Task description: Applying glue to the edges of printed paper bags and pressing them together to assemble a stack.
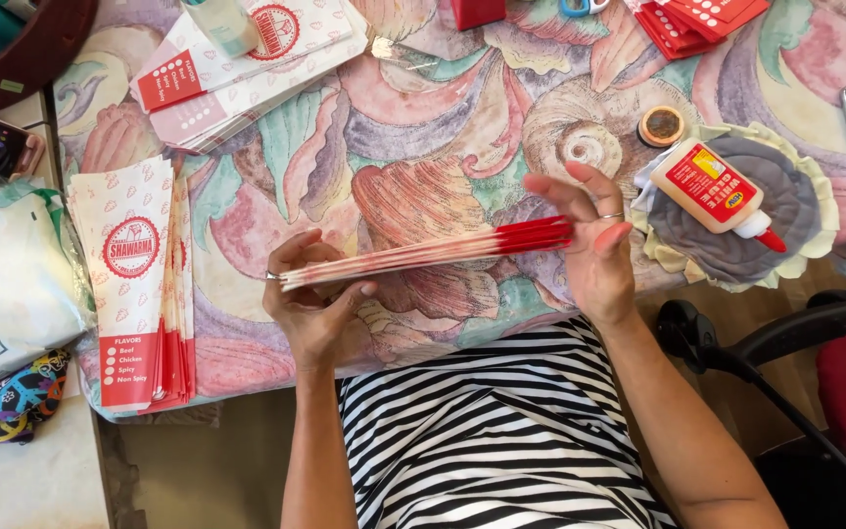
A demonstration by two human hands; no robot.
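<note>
Both my hands hold a thin stack of flat red-and-white paper sleeves (433,252) edge-on above the patterned tablecloth (413,127). My left hand (313,294) grips the white end of the stack, fingers wrapped under and over it. At the red end, my right hand (594,245) presses its palm and spread fingers against the sleeves. A ring shows on my right hand.
A pile of the same sleeves (139,284) lies at the left table edge, another pile (237,69) at the back left, red ones (697,20) at the back right. A white glue bottle (715,188) lies on a grey round cloth (785,211). A tape roll (660,125) sits nearby.
</note>
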